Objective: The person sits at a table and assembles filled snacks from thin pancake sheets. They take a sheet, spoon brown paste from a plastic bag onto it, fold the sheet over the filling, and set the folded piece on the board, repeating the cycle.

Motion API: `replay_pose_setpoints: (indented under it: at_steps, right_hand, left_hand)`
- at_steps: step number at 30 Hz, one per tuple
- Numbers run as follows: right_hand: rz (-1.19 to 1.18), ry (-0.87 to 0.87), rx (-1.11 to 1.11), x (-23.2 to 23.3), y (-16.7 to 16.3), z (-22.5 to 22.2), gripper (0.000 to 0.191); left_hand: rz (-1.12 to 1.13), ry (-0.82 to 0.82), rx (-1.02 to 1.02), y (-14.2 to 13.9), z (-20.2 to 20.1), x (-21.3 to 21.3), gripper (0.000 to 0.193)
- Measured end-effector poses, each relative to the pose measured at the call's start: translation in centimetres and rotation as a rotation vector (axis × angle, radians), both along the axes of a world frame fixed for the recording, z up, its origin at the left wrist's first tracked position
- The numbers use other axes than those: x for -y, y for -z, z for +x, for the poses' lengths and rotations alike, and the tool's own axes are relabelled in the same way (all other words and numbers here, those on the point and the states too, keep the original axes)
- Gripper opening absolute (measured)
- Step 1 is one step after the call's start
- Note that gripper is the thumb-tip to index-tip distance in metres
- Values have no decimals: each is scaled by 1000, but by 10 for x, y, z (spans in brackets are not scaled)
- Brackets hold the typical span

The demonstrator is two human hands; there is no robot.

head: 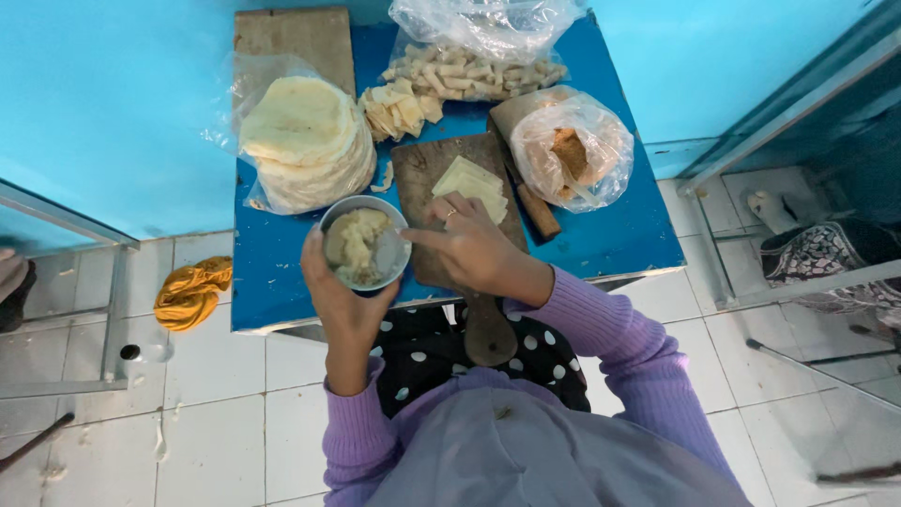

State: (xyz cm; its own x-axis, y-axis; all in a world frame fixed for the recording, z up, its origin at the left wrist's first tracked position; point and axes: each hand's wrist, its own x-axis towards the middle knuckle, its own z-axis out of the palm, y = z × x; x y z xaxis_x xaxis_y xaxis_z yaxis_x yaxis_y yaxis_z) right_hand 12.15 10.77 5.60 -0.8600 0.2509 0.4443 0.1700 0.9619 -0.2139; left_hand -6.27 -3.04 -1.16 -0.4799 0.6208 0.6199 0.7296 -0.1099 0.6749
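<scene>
My left hand grips a small metal bowl of pale mashed filling over the near edge of the blue table. My right hand, with a ring on one finger, reaches its fingertips into the bowl's right side. Behind that hand a wooden cutting board with a handle carries a stack of pale square wrappers. Whether the fingers hold any filling is hidden.
A plastic bag holds a stack of round flatbreads at the left. Cut wrapper pieces and rolled pieces lie at the back. A bag with a brown lump sits right. An orange cloth lies on the tiled floor.
</scene>
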Motion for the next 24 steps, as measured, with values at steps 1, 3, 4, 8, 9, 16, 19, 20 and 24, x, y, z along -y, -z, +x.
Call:
replay_pose_setpoints:
  at_steps: [1,3,4,8,9,16,19,20,24]
  right_hand:
    - [23,17,13,0,2,0,54]
    - [69,48,40,0,9,1,46]
    - [132,44,31,0,12,1,48]
    - [291,36,3,4,26,0,45]
    - [310,32,-5,4,28,-1,43]
    - [106,5,69,11,31,0,45]
    - [4,1,58,16,33,-1,41]
    - [-26,-1,69,18,34,-2,40]
    - [-264,-92,35,16,40,-2,36]
  left_hand:
    - [46,7,-93,3,1,0,112]
    - [76,-2,-194,7,4,3,108]
    - [64,-13,-203,8,5,4,107]
    - [84,-12,-306,9,5,8,102]
    - [89,-23,-333,9,6,8,99]
    - [46,-98,-389,15,16,10,88]
    - [19,-110,-394,17,17,9,87]
    - [10,-114,-398,18,17,9,86]
    - [26,-116,-387,19,18,8,85]
